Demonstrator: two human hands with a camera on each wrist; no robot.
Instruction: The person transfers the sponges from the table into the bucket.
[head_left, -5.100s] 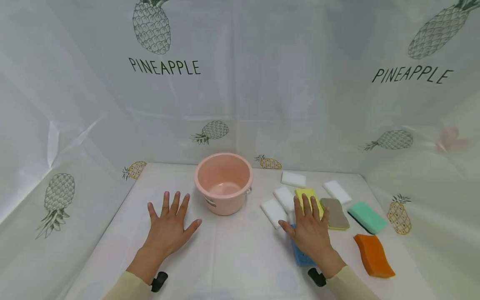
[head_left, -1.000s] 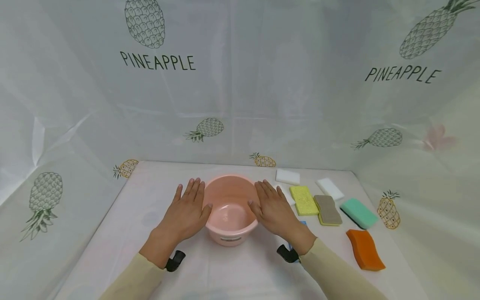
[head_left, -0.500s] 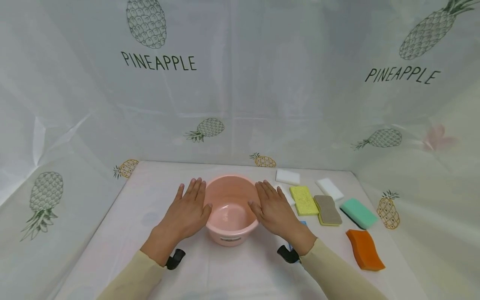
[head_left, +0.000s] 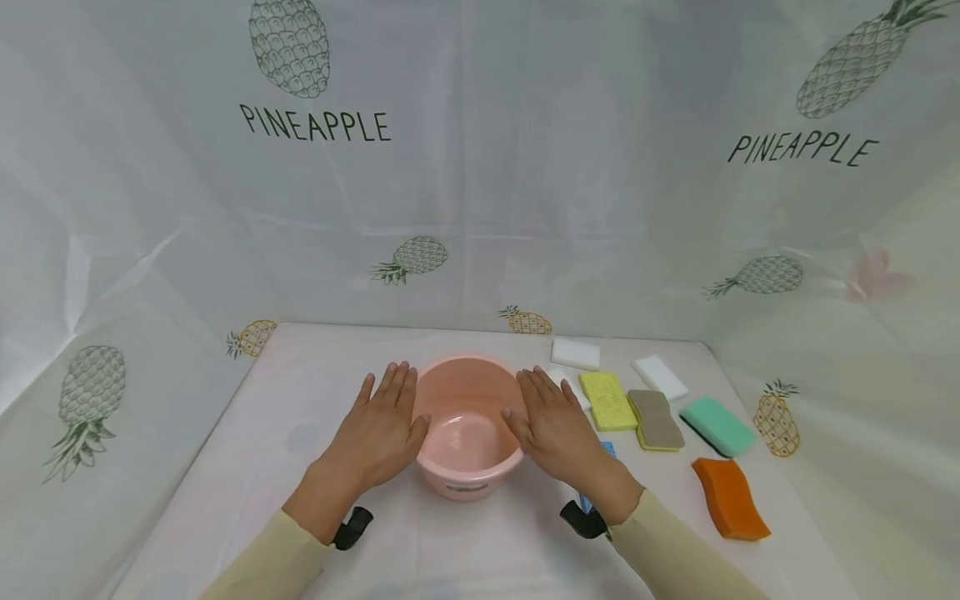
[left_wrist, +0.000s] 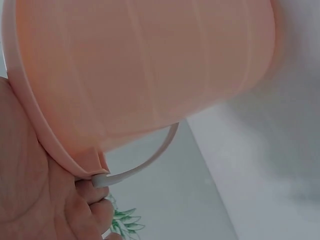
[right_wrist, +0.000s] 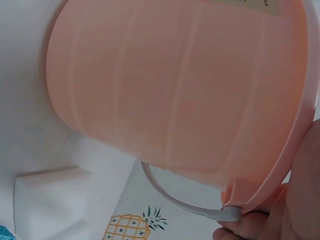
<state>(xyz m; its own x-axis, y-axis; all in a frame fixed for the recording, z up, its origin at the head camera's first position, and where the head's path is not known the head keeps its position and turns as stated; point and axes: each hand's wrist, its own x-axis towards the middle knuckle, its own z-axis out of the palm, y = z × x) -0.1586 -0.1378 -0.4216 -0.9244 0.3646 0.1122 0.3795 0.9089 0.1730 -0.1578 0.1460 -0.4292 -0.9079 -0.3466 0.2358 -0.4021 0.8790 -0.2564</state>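
Observation:
A pink plastic bucket (head_left: 465, 383) stands upright at the middle of the table, between both hands. My left hand (head_left: 375, 437) presses against its left side with fingers straight, the thumb lying at the rim. On the opposite side my right hand (head_left: 558, 429) does the same, its thumb also over the rim. In the left wrist view the palm meets the bucket's rim, and a pale wire-like handle (left_wrist: 150, 162) hangs down behind. The right wrist view shows the rim against the palm, with fingers beside the handle's (right_wrist: 175, 200) joint.
Right of the bucket lie several sponges: a yellow one (head_left: 607, 402), a grey-brown one (head_left: 658, 419), a green one (head_left: 717, 425) and an orange one (head_left: 730, 500). White blocks (head_left: 575, 353) lie farther back. A blue sponge (head_left: 607, 448) is mostly hidden under the right forearm.
From apart and flat over the table, both hands have come to the bucket's sides. The bucket has turned and moved nearer; in the last half second it shifts slightly nearer and right.

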